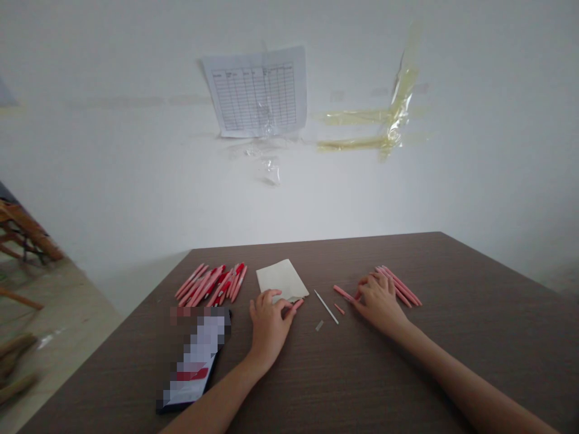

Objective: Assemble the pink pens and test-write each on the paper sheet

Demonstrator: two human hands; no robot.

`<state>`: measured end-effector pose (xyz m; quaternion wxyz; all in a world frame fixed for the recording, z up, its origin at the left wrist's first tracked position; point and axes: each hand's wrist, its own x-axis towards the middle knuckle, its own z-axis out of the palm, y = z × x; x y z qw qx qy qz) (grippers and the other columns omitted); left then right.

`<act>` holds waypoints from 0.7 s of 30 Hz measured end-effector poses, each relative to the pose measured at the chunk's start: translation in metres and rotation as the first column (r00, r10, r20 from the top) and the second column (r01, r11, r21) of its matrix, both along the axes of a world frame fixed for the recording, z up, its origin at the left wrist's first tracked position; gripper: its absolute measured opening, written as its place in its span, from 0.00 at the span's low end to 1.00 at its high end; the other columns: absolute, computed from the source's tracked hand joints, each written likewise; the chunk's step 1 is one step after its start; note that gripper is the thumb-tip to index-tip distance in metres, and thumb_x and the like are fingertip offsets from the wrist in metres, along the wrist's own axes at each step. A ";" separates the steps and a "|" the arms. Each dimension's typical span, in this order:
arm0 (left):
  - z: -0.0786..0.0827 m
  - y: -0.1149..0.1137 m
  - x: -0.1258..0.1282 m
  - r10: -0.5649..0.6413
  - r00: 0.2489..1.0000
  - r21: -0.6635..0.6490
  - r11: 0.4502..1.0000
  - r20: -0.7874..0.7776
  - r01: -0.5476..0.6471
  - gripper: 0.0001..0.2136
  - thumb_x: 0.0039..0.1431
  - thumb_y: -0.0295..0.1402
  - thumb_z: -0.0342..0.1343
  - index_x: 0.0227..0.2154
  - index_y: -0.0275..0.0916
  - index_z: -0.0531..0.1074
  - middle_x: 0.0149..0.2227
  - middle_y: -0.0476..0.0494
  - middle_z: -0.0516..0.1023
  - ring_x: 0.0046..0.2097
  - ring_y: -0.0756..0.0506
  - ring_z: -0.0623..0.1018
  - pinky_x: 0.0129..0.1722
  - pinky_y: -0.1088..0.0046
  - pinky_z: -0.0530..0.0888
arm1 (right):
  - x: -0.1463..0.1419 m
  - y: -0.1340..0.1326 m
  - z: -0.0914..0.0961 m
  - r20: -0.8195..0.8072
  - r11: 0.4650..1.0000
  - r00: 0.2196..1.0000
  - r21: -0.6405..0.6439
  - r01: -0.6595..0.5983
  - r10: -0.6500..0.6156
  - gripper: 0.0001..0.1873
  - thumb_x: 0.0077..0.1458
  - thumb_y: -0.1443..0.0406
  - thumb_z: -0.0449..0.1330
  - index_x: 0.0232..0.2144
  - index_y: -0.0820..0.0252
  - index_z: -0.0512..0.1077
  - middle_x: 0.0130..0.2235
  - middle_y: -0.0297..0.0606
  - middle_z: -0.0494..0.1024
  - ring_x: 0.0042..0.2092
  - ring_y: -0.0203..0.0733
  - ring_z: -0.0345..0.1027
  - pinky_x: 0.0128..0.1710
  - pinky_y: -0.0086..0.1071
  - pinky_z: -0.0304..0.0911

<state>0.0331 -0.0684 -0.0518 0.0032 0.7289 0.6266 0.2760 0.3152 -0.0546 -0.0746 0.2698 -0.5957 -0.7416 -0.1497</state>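
My left hand [270, 325] pinches a short pink pen part [297, 304] between thumb and fingers, beside the near corner of a cream paper pad [280, 280]. My right hand [380, 302] has thumb and fingers closed on a pink pen barrel [344, 293] that points left, low over the table. Between the hands lie a thin white pen refill [326, 307], a small pink pen tip [339, 309] and a small clear piece [319, 325]. Several pink pens [402, 288] lie side by side just beyond my right hand, which partly covers them.
A pile of pink and red pens [210, 286] lies at the left of the brown table [362, 380]. Nearer, a dark-edged phone-like object [194, 361], partly pixelated, lies by my left forearm. Behind the table is a white wall [362, 199] with a taped printed sheet [257, 90].
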 end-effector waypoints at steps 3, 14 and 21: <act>0.001 -0.001 0.000 -0.007 1.000 -0.004 1.000 0.003 0.007 0.03 0.56 0.35 0.62 0.31 0.45 0.81 0.51 0.41 0.74 0.57 0.36 0.68 0.59 0.44 0.59 | -0.003 -0.002 0.001 -0.024 1.000 1.000 -0.017 -0.011 0.011 0.14 0.53 0.58 0.63 0.19 0.56 0.73 0.38 0.44 0.76 0.53 0.63 0.59 0.56 0.67 0.48; -0.004 0.003 0.002 -0.213 0.977 0.073 0.975 0.021 0.211 0.06 0.52 0.30 0.66 0.33 0.48 0.81 0.51 0.44 0.74 0.59 0.35 0.67 0.60 0.40 0.57 | -0.013 -0.011 0.015 -0.053 0.967 0.998 -0.254 0.013 -0.028 0.13 0.52 0.58 0.61 0.21 0.58 0.73 0.44 0.45 0.75 0.58 0.62 0.56 0.60 0.64 0.43; 0.001 -0.003 0.012 -0.416 0.909 -0.042 0.909 -0.027 0.415 0.08 0.49 0.33 0.68 0.33 0.53 0.81 0.54 0.48 0.73 0.63 0.34 0.62 0.62 0.33 0.45 | -0.016 -0.013 0.019 -0.114 0.954 0.981 -0.237 -0.182 0.159 0.04 0.53 0.61 0.62 0.31 0.53 0.76 0.51 0.41 0.71 0.62 0.59 0.51 0.61 0.63 0.44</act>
